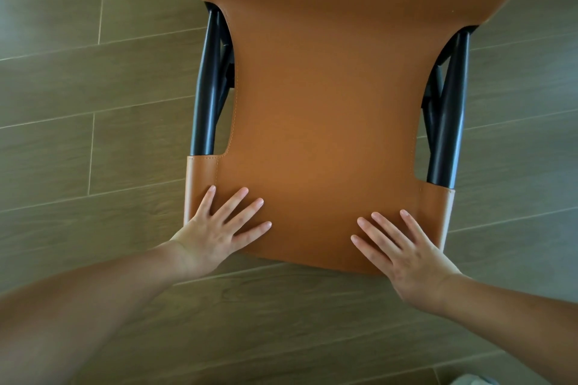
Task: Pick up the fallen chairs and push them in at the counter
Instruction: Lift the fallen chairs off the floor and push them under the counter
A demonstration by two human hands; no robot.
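Note:
A tan leather chair (325,97) with black metal frame tubes fills the middle and top of the head view, seen from above. Its backrest top edge lies nearest me. My left hand (219,228) rests flat on the backrest's left part, fingers straight and spread. My right hand (403,247) lies flat on the right part of the backrest, fingers straight as well. Neither hand curls round the edge. The chair's seat and legs are mostly hidden beneath the leather and beyond the top of the frame.
Brown wood-look floor planks (93,87) surround the chair on the left, right and near side. A pale object (472,380) peeks in at the bottom right corner. No counter is in view.

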